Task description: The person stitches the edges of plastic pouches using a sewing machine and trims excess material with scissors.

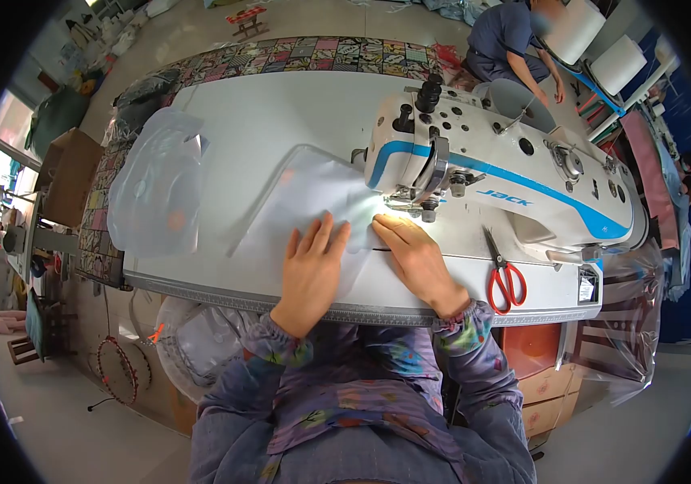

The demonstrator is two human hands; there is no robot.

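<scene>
One translucent sheet [313, 181], presumably light, limp, slippery, best held flat near its edges, is laid on the counter [233, 105] by the sewing machine [495, 165], left grip [311, 270] spread unclamped upon it, right grip's [416, 258] closure undeterminable.

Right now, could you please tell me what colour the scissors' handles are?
The scissors' handles are red, as the head view shows best.
</scene>
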